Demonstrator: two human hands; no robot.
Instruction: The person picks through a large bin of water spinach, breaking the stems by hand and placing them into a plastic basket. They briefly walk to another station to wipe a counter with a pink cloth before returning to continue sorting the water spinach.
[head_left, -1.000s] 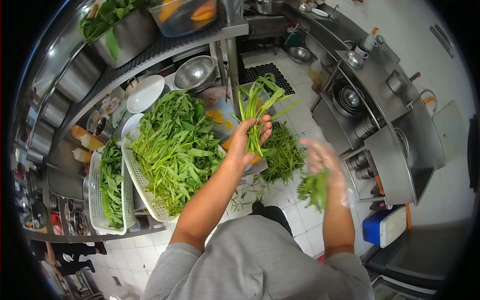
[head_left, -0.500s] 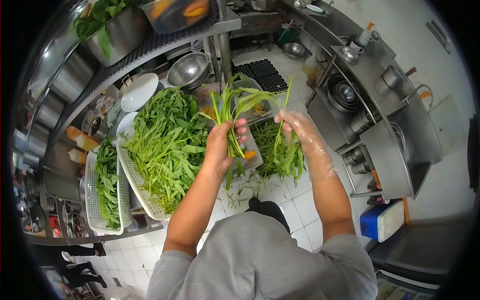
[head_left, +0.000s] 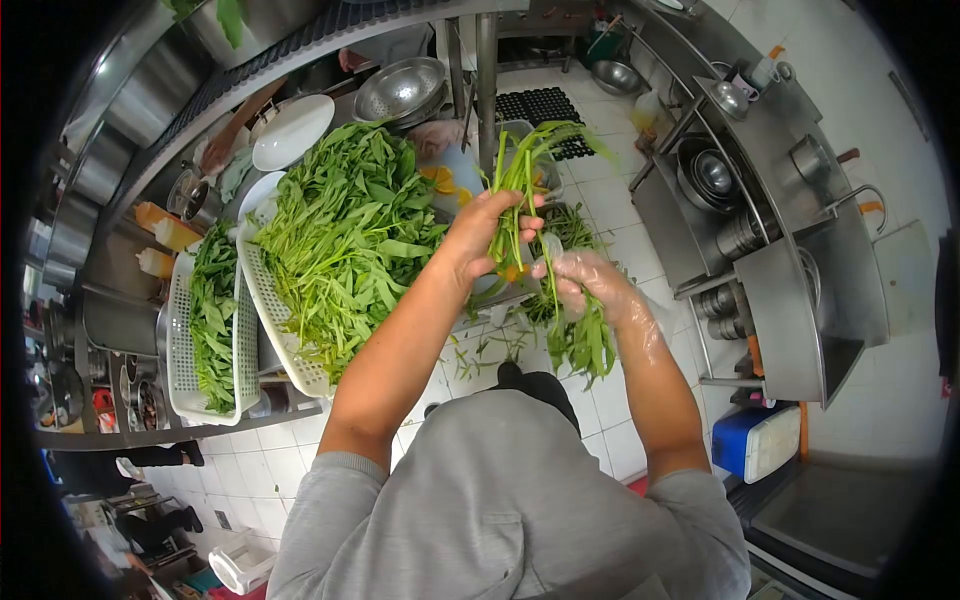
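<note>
My bare left hand grips a bunch of leafy green stems, which look like water spinach, with their tops pointing up. Just below and to its right, my right hand wears a clear plastic glove. Its fingers are closed on more leafy stems, whose leaves hang downward. On my left, a heap of the same greens fills a large white perforated basket. A narrower white basket beside it holds darker greens.
Behind the big basket are a white oval plate and a metal colander. Steel shelving with pots runs along the right, above a blue and white cooler. Cut stem bits are scattered below my hands. Dark-clothed legs show at lower left.
My left hand has moved right with its bunch. My right hand has come lower and closer to the left one. The whole view has shifted slightly.
</note>
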